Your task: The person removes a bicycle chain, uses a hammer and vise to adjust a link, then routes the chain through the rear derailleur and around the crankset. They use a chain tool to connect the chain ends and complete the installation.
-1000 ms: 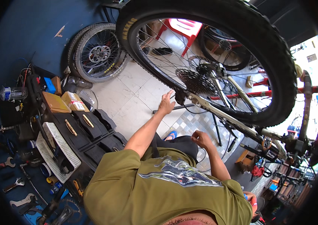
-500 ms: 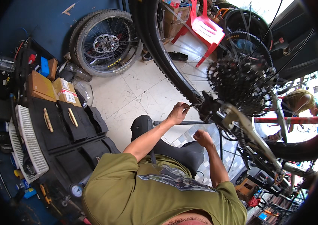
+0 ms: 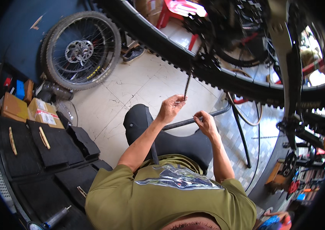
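My left hand (image 3: 171,109) pinches the lower end of a bicycle chain (image 3: 187,86), which runs up from the dark rear derailleur (image 3: 205,63) of a bike above me. Close by on the right, my right hand (image 3: 206,123) has its thumb and fingertips pressed together. A tiny dark bit shows at those fingertips, too small to name. The bike's knobbly rear tyre (image 3: 162,53) crosses over both hands, with the sprockets partly dark behind the spokes. Another stretch of chain (image 3: 266,137) shows farther right, near the crank (image 3: 291,128).
Two wheels (image 3: 80,51) lean on the blue wall at the left. Beside me lie black tool pouches (image 3: 57,147) and cardboard boxes (image 3: 44,115). A shoe (image 3: 133,54) sits on the tiled floor. A black stand leg (image 3: 242,138) rises at the right, and a red chair (image 3: 170,13) stands behind the wheel.
The view has shifted, and the bike now sits higher in it. My left hand has drawn down from the derailleur, with a length of chain now showing. My right hand has come closer to it.
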A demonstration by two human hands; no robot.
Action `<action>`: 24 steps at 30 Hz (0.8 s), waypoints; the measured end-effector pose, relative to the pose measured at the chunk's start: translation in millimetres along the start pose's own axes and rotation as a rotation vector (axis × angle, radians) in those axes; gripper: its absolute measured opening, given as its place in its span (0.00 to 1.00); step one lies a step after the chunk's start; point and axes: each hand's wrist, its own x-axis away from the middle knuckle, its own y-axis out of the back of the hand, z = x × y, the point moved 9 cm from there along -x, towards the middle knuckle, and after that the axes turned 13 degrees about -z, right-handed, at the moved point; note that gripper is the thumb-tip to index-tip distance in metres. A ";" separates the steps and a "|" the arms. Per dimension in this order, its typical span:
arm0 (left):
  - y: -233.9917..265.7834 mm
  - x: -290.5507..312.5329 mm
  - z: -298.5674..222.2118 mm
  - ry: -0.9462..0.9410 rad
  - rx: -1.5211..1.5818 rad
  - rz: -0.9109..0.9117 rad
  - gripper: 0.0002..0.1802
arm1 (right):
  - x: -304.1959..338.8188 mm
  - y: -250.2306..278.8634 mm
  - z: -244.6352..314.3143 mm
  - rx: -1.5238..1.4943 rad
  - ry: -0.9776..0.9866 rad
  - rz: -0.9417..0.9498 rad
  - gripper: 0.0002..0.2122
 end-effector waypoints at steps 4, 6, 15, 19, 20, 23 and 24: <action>-3.8 6.9 23.0 0.133 -0.012 0.033 0.12 | 21.7 3.0 4.2 -0.088 -0.057 -0.106 0.08; -4.6 9.9 30.9 0.111 -0.040 0.095 0.12 | 28.8 10.5 21.8 -0.135 -0.097 -0.107 0.07; -31.5 44.5 93.0 0.449 0.110 0.217 0.17 | 48.4 16.3 16.0 -0.215 -0.097 -0.256 0.07; -40.5 58.3 84.9 0.614 0.335 0.138 0.12 | 61.6 15.3 4.9 -0.225 -0.115 -0.257 0.07; -42.6 58.8 80.5 0.620 0.364 0.136 0.12 | 62.0 16.1 6.7 -0.227 -0.100 -0.263 0.07; -48.5 58.7 64.4 0.631 0.424 0.126 0.12 | 62.5 19.4 10.8 -0.212 -0.094 -0.265 0.08; -51.4 59.1 60.5 0.632 0.424 0.130 0.12 | 62.3 20.4 11.8 -0.208 -0.091 -0.265 0.08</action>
